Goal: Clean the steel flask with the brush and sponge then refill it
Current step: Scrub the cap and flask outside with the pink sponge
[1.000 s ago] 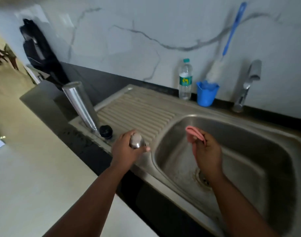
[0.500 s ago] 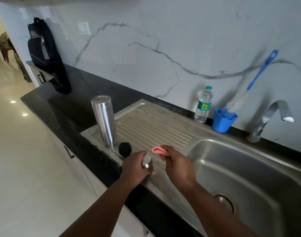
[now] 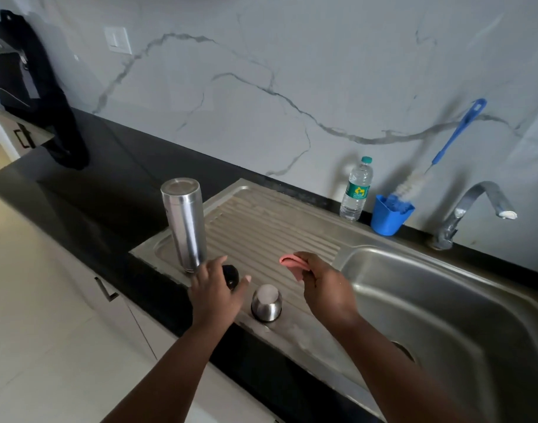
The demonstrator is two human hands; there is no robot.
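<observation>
Half a second ago the left hand point(image 3: 214, 296) was gripping the small steel cup point(image 3: 266, 304); now that cup is standing mouth-up on the near edge of the drainboard point(image 3: 261, 227), and the hand is hovering just left of it with fingers spread, reaching over the black stopper point(image 3: 231, 276). To the right, the right hand point(image 3: 325, 286) is pinching the folded pink sponge point(image 3: 292, 264) above the drainboard, having moved a little away from the cup. Behind the left hand, the steel flask point(image 3: 185, 222) is standing upside down (its flat base is facing up) on the drainboard's left end, just beside the stopper. Right of the hands, the sink basin point(image 3: 444, 300) is sitting in the black surface point(image 3: 109, 184). Farther back along the wall, a plastic water bottle point(image 3: 356, 189) is standing just beside a blue cup point(image 3: 389, 216), which is holding the bottle brush point(image 3: 438, 157) with its blue handle leaning on the marble. The tap point(image 3: 472, 209) is rising at the far right, and a dark bag point(image 3: 32, 90) is leaning at the far left.
</observation>
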